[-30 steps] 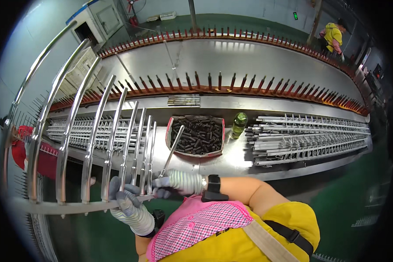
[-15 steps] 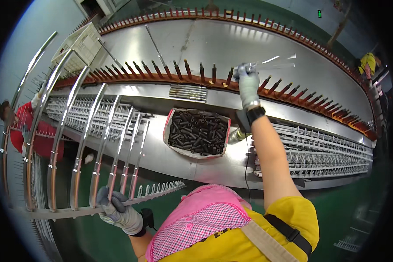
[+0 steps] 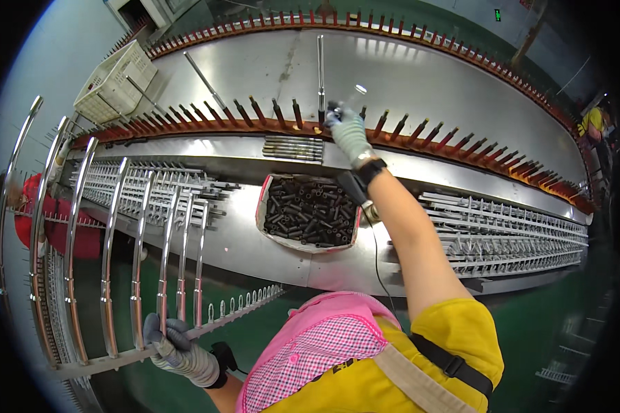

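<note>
In the head view, a person in a yellow top and a pink checked apron (image 3: 344,337) works with two gloved hands beside a metal worktop (image 3: 238,237). The left hand (image 3: 184,354), low and left, off the worktop's near edge, has its grip wrapped around the flat bar of a long rack (image 3: 110,361); shiny tubes (image 3: 109,255) rise from the bar, and bare loops (image 3: 241,301) line its right end. The right hand (image 3: 351,131) reaches past the worktop's far edge to a row of red pegs (image 3: 297,113) that borders the near edge of a broad metal platform (image 3: 406,76). Half a second ago this hand was farther right with blurred tubes in it; now it is farther left, and an upright tube (image 3: 320,72) stands on a peg just beside its fingers, where none stood then. That suggests one tube has passed from hand to peg, while the left hand keeps the rack steady. A bright tube end (image 3: 360,89) shows just beyond the right hand, but whether its grip holds that tube cannot be told. Between the hands, mid-worktop, sits an open box (image 3: 303,246) of short black pieces; stacked racks (image 3: 503,234) fill the worktop's right end.
</note>
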{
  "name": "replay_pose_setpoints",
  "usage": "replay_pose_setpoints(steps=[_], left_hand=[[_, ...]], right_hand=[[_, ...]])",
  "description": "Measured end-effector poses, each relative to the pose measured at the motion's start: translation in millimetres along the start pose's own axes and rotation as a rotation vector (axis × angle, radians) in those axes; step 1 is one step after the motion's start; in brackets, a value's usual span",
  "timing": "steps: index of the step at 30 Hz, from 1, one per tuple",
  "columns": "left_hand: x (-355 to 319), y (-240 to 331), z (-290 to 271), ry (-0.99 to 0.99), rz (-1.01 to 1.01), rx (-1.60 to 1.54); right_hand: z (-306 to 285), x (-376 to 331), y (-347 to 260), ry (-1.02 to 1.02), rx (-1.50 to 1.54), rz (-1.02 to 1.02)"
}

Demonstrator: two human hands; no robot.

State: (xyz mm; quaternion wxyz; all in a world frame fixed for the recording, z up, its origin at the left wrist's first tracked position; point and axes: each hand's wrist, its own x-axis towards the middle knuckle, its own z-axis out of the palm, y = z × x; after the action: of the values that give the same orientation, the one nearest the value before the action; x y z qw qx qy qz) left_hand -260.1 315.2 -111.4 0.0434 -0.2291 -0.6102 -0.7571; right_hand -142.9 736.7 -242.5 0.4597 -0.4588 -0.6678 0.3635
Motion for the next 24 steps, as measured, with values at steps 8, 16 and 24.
replay_pose_setpoints(steps=[8,16,24], left_hand=[[4.0,6.3,-43.0,-0.126,0.126,0.147],[-12.9,21.9,-58.0,-0.025,0.062,0.159],[8.8,71.8,-57.0,0.084,0.256,0.034]], right_hand=[[-136.7,11.3,21.5,0.542,0.376,0.081],[-75.5,27.1,46.5,0.177,-0.628,0.066],[-32.7,-114.1,-57.1,-0.158,-0.082,-0.257]])
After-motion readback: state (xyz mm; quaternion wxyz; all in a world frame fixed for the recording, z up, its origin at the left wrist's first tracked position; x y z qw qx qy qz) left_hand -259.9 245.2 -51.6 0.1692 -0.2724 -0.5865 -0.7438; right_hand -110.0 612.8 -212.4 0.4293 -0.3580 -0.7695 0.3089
